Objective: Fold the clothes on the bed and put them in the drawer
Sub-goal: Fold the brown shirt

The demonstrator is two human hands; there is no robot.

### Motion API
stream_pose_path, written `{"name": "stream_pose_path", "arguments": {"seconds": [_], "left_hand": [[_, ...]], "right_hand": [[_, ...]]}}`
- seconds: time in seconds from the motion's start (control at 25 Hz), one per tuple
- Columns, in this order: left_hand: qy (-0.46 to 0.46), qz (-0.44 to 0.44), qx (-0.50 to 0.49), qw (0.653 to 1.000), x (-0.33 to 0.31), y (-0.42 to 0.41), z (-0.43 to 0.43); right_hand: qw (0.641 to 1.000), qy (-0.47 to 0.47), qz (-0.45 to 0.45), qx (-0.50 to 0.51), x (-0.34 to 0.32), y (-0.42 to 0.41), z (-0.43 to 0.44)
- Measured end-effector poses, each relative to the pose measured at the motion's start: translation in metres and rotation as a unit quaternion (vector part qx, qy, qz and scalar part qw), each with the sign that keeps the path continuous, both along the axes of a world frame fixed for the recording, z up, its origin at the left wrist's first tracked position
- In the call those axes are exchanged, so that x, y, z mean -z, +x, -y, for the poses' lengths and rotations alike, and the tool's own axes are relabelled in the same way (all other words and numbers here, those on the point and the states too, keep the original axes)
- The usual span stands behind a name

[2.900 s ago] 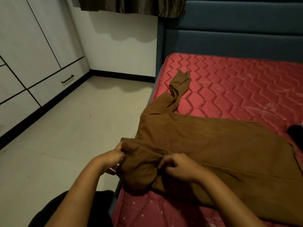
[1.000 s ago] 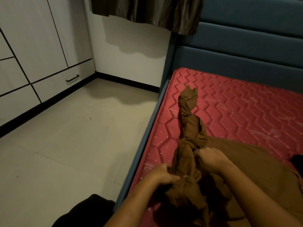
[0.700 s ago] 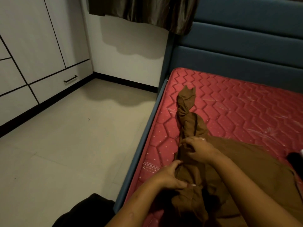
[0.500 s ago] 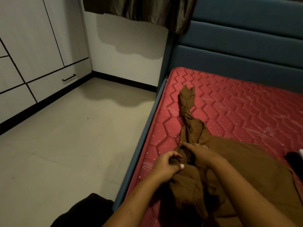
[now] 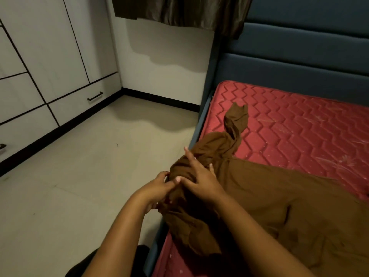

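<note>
A brown garment lies spread over the near part of the red mattress, one twisted sleeve trailing toward the headboard. Its bunched near-left part hangs over the bed's edge. My left hand pinches that bunched cloth from the left side. My right hand lies on top of the bunch with its fingers spread out straight, pressing it. The drawer with a black handle is low in the white wardrobe at the left, closed.
The blue bed frame runs along the mattress edge, with a padded blue headboard behind. Beige tiled floor stretches between the bed and the wardrobe. A dark curtain hangs above. A second drawer handle shows at far left.
The bunched sleeve part has been pulled left toward the bed's edge. My right hand has gone from gripping the cloth to lying spread flat on it. My left hand still pinches it.
</note>
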State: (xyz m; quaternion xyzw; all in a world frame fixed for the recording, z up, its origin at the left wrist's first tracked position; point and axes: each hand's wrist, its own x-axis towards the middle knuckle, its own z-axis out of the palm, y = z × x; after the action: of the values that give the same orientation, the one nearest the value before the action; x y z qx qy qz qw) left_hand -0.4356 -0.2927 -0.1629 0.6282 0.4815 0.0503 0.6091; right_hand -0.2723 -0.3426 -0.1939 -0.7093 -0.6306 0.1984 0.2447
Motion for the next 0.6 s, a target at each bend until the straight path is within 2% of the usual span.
{"name": "stream_pose_path", "arguments": {"seconds": [0.08, 0.12, 0.2, 0.36, 0.52, 0.6], "left_hand": [[0.077, -0.134, 0.096, 0.983, 0.025, 0.001, -0.012], [0.121, -0.200, 0.149, 0.961, 0.036, 0.002, -0.015], [0.144, -0.279, 0.217, 0.924, 0.058, 0.007, -0.012], [0.085, -0.266, 0.217, 0.935, 0.078, 0.013, 0.008], [0.059, -0.249, 0.184, 0.949, 0.072, 0.003, 0.015], [-0.040, -0.176, 0.110, 0.977, 0.071, 0.001, 0.021]], "right_hand": [[0.988, -0.005, 0.153, 0.013, 0.020, -0.009, 0.001], [0.984, -0.011, 0.178, 0.021, 0.028, -0.010, 0.005], [0.978, -0.051, 0.197, 0.056, 0.045, -0.003, 0.016], [0.960, -0.160, 0.164, 0.159, 0.065, 0.015, 0.039], [0.960, -0.187, 0.172, 0.115, 0.065, 0.002, 0.036], [0.963, -0.187, 0.171, 0.091, 0.063, -0.006, 0.035]]}}
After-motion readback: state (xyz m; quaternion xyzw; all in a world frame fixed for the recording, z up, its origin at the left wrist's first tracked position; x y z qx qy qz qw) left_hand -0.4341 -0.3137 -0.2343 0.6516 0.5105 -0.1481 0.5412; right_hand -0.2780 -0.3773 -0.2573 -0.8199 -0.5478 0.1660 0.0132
